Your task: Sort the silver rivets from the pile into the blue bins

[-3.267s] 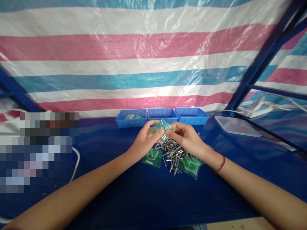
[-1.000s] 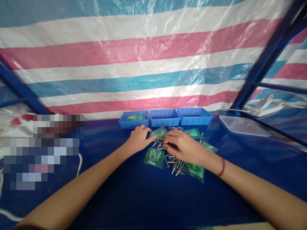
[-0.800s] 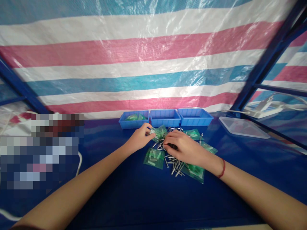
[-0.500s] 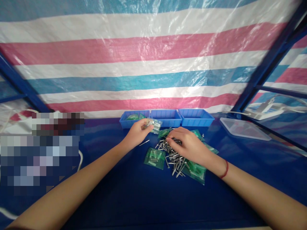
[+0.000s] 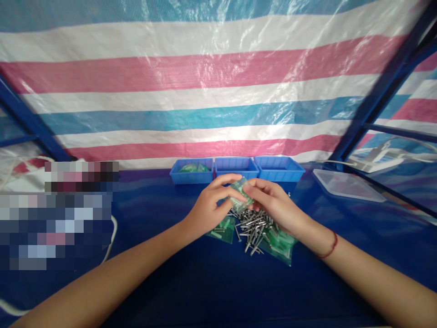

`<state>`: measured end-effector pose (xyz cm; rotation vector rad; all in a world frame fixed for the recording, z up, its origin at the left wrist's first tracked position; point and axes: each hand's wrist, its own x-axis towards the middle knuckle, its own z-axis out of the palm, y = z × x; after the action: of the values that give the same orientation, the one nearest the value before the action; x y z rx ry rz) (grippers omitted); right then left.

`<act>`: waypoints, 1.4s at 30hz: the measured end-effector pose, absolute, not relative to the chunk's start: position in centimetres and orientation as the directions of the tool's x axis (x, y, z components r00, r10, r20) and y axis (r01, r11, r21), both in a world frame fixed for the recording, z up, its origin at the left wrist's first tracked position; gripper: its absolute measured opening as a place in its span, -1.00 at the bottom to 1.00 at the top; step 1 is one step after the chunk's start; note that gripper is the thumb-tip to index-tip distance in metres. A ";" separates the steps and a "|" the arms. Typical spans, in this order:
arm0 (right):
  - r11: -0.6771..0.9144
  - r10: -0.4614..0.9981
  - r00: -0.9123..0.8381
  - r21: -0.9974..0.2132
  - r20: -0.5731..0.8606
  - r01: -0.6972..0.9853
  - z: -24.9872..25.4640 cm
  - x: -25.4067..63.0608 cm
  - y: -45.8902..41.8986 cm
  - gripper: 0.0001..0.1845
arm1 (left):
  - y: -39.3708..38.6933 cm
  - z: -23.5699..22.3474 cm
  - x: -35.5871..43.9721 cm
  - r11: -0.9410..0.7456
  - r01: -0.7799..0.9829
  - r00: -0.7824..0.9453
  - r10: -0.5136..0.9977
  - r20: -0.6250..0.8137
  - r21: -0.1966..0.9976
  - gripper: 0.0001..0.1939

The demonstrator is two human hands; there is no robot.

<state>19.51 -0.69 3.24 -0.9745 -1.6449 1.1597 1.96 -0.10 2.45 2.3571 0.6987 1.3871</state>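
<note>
- Bins [image 5: 280,175]: behind the screws [image 5: 252,228], likely for easy reach.
- Left hand [image 5: 210,202], right hand [image 5: 275,200]: both gripping the bag [image 5: 240,205] by fingertips, apparently to steady it.
- Bag: raised over the screws' far side.
- Screws: heaped, probably for quick picking.

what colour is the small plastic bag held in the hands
The plastic bag is see-through with a pale green tint, as the head view shows.

I can pass in front of the fastener pile [image 5: 251,230]; three blue bins [image 5: 235,167] (low-walled) block behind it, green packets [image 5: 280,248] either side.
</note>
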 end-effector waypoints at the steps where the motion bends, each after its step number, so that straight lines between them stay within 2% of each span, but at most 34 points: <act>1: 0.272 0.926 -0.295 -0.958 0.234 0.093 3.2 19.5 -0.7 -0.71 | -0.1 2.3 2.0 -0.797 0.238 0.391 0.602 0.696 0.556 -0.75; 5: 0.348 0.914 -0.249 -0.934 0.320 0.081 3.2 19.6 -0.6 -0.71 | -0.1 1.7 2.4 -0.486 0.031 0.269 0.846 0.461 0.873 -0.70; 7: 0.390 0.902 -0.231 -0.917 0.364 0.080 3.3 19.5 -0.7 -0.71 | 0.1 1.4 2.6 -0.320 -0.069 0.305 0.895 0.325 0.945 -0.66; 9: 0.435 0.887 -0.207 -0.896 0.412 0.082 3.6 19.5 -1.0 -0.71 | 0.3 1.0 2.7 -0.233 -0.106 0.368 0.894 0.256 0.967 -0.61; 12: 0.487 0.867 -0.180 -0.868 0.465 0.098 3.9 19.3 -1.6 -0.74 | 0.5 0.7 2.5 -0.229 -0.150 0.419 0.866 0.272 0.962 -0.49; 14: 0.513 0.855 -0.170 -0.848 0.491 0.132 3.9 19.2 -1.9 -0.75 | 0.4 0.9 2.5 -0.284 -0.160 0.415 0.849 0.325 0.945 -0.49; 19: 0.570 0.820 -0.200 -0.739 0.536 0.359 3.2 19.4 -1.8 -0.76 | 0.0 2.1 2.7 -0.382 -0.004 0.325 0.873 0.363 0.924 -0.77; 21: 0.570 0.817 -0.204 -0.707 0.539 0.418 2.9 19.5 -1.6 -0.75 | 0.5 2.5 2.4 -0.416 0.095 0.292 0.880 0.374 0.905 -0.82; 27: 0.556 0.828 -0.196 -0.721 0.526 0.412 2.7 19.7 -1.3 -0.64 | 4.8 3.3 -1.1 -0.480 0.396 -0.014 0.849 0.528 0.783 -0.65; 28: 0.569 0.819 -0.218 -0.705 0.531 0.423 2.8 19.7 -1.3 -0.63 | 5.7 3.4 -1.9 -0.480 0.468 -0.057 0.821 0.568 0.741 -0.64; 30: 0.600 0.798 -0.271 -0.670 0.538 0.437 2.9 19.6 -1.5 -0.61 | 7.1 3.5 -3.1 -0.480 0.655 -0.053 0.742 0.669 0.584 -0.63; 32: 0.635 0.772 -0.327 -0.631 0.545 0.446 3.0 19.5 -1.7 -0.60 | 8.0 3.3 -3.8 -0.455 0.805 0.089 0.728 0.680 0.381 -0.61; 34: 0.663 0.748 -0.364 -0.597 0.555 0.452 3.0 19.5 -1.7 -0.58 | 8.4 2.6 -4.0 -0.454 0.873 0.287 0.776 0.562 0.180 -0.54; 38: 0.680 0.732 -0.387 -0.564 0.561 0.467 2.8 19.5 -1.6 -0.56 | 8.3 1.2 -4.1 -0.490 0.871 0.432 0.798 0.421 0.036 -0.35; 40: 0.681 0.731 -0.397 -0.557 0.555 0.475 2.7 19.6 -1.5 -0.55 | 8.2 1.0 -4.2 -0.499 0.866 0.465 0.801 0.377 -0.008 -0.34; 42: 0.678 0.734 -0.400 -0.556 0.549 0.481 2.7 19.7 -1.4 -0.55 | 7.8 1.4 -4.3 -0.516 0.856 0.487 0.775 0.403 -0.042 -0.38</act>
<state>19.65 -1.39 2.66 -0.9329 -2.0749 0.3942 -4.29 7.81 1.36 2.9072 1.6254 0.5770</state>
